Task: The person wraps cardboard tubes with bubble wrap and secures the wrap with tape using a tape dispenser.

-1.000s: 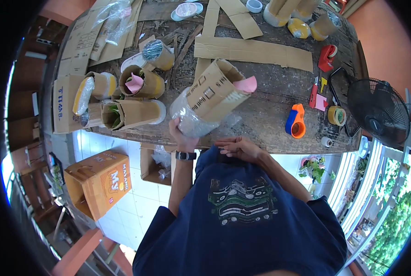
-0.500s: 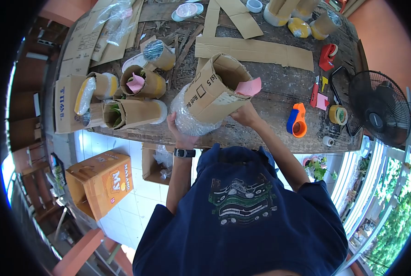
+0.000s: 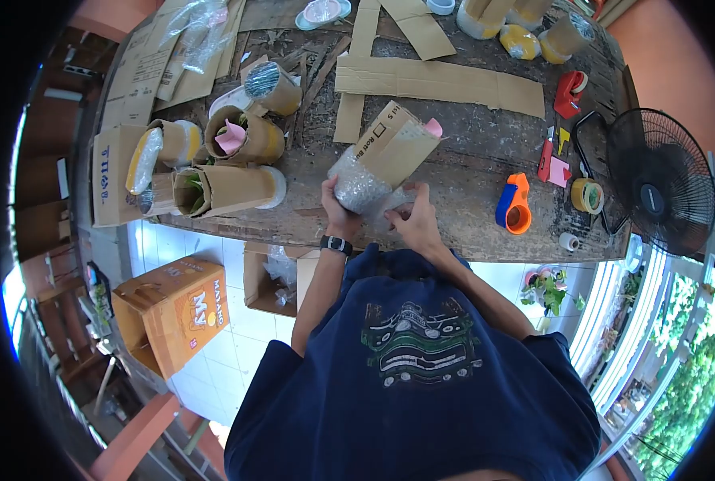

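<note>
Over the near edge of the worktop (image 3: pixel 469 156), tilted cardboard tube (image 3: pixel 394 150) w/ bubble wrap (image 3: pixel 360 183) round its base. My L hand (image 3: pixel 339 207) cups that base, fingers half curled. My R hand (image 3: pixel 416 221), part hidden behind the tube a moment ago, now pinches loose wrap, nearly closed; prob. means work's shifted from steadying to handling wrap.

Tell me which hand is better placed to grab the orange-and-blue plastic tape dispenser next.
Probably the right hand: it is nearer the dispenser and only at the loose edge of the clear bubble wrap, while the left hand supports the brown cardboard tube's wrapped base.
</note>
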`<control>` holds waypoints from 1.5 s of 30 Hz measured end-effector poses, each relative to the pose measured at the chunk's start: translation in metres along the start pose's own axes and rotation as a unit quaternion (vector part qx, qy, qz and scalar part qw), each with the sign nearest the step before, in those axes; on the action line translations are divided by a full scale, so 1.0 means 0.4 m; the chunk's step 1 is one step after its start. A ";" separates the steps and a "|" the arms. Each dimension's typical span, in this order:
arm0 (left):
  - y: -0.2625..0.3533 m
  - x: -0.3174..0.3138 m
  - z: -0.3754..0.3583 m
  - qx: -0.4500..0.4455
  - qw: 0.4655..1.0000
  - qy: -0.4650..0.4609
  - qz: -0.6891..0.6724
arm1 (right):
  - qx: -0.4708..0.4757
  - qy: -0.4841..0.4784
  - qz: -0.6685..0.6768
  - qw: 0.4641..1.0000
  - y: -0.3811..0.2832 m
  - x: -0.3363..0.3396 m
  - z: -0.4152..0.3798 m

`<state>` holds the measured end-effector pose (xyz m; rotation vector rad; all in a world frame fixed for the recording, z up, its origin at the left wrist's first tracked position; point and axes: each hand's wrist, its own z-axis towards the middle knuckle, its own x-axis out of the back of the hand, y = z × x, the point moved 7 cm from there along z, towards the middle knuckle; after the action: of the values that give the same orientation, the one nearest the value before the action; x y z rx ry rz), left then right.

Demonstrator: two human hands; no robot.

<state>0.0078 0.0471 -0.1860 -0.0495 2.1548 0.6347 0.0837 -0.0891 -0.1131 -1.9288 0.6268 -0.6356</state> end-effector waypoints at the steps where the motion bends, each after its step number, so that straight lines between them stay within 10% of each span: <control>1: -0.019 0.018 0.017 -0.002 1.000 0.004 -0.001 | 0.005 0.004 -0.019 1.000 -0.003 0.006 0.000; 7: -0.056 0.076 0.037 0.019 0.997 0.017 0.075 | 0.077 -0.002 -0.122 0.990 0.011 0.005 -0.003; 13: -0.027 0.114 0.066 -0.050 0.964 0.037 0.260 | -0.057 -0.097 0.001 0.994 0.158 -0.044 0.033; 23: 0.124 -0.056 0.051 -0.339 0.712 -0.038 0.614 | 0.051 -0.098 -0.029 0.993 0.097 -0.069 0.074; 26: 0.114 -0.046 0.071 -0.253 0.761 -0.109 0.588 | 0.085 -0.100 -0.034 0.991 0.032 -0.070 0.088; 35: 0.136 -0.083 0.002 -0.232 0.645 -0.251 0.683 | 0.161 -0.037 -0.231 0.959 -0.044 -0.086 0.156; 45: 0.147 -0.068 0.064 -0.246 0.652 -0.193 0.691 | 0.104 0.028 -0.103 0.989 -0.032 -0.016 0.184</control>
<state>0.0287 0.1051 -0.1534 1.4213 1.1619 1.8388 0.1302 -0.0329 -0.1313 -1.7975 0.3809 -0.8528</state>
